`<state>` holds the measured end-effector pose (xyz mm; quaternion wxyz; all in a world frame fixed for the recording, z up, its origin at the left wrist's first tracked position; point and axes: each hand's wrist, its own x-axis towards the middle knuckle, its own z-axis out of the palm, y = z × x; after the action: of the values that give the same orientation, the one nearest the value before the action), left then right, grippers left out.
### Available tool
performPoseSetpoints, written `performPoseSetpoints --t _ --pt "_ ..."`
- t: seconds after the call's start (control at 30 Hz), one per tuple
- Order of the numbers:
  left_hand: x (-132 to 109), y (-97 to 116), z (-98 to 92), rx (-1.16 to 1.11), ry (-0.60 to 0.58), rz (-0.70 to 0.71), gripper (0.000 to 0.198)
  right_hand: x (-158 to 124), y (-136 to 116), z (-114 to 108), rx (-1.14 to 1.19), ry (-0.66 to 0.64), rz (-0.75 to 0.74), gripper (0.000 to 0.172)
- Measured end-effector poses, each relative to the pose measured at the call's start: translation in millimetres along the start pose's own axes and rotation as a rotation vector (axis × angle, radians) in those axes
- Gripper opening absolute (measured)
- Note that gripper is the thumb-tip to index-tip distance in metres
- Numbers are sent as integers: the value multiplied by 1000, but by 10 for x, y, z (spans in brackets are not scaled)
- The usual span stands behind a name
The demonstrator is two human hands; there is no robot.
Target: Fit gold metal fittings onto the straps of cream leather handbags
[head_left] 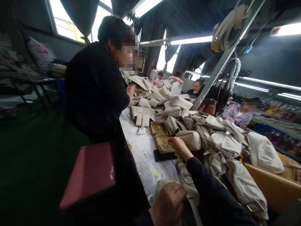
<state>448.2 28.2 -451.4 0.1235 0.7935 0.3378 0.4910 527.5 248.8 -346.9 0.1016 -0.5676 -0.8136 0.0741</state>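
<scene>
My right hand reaches over the edge of a small cardboard box filled with tiny gold metal fittings. Its fingers are bent together at the fittings; whatever lies between the tips is too small to make out. A second box of gold fittings adjoins it on the far side. Close to me, my left hand is curled over a beige bag with a strap, gripping it at the table's near end. A dark flat object lies just in front of the nearer box.
Beige bags are heaped along the white-topped table. A co-worker in black stands at the left edge, one hand on bag pieces. A dark red stool-like block is beside the table. A slanted metal post rises at right.
</scene>
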Motion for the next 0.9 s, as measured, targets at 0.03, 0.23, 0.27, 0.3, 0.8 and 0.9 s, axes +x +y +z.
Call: performPoseSetpoints --t 0.03,0.23,0.27,0.3,0.8,0.9 --pt "-15 -17 20 9 8 19 36 18 30 112 -43 -77 19 20" --pt "-31 -108 114 74 31 125 16 125 117 513 -132 -323 109 22" --pt "-31 -118 122 81 31 137 13 139 121 555 -136 -330 118 22" --pt "-33 -125 129 82 31 145 12 148 124 593 -139 -329 126 22" --pt "-32 -114 120 71 66 171 15 28 189 713 28 -122 160 22" --pt "-29 -110 106 87 62 175 14 3 186 695 101 -61 178 22"
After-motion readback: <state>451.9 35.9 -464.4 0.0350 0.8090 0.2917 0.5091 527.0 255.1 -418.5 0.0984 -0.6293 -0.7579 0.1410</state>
